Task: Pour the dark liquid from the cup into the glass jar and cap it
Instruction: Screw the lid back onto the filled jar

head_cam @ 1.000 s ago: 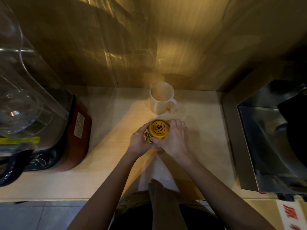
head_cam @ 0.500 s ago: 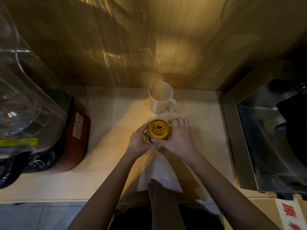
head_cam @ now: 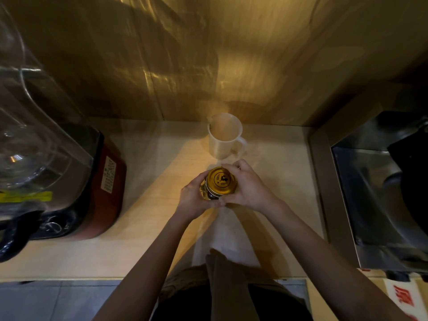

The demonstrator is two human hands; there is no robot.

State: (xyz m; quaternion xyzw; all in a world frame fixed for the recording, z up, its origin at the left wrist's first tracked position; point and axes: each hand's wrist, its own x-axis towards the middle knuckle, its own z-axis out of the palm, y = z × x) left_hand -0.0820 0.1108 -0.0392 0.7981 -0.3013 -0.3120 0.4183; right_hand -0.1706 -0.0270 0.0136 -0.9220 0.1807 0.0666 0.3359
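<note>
While left hand [head_cam: 194,196] grips glass jar [head_cam: 208,193], right hand [head_cam: 247,186] grips gold lid [head_cam: 221,180], lid print unreadable.

Dim, warm yellow light falls on my counter [head_cam: 148,223] from above; my arms throw long shadows toward its near edge. Wall [head_cam: 254,54] glares softly; edges bend, blender [head_cam: 46,147] blurred.

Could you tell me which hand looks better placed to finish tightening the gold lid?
Right. The right hand wraps the gold metal lid, while the left hand steadies the glass jar below.
</note>
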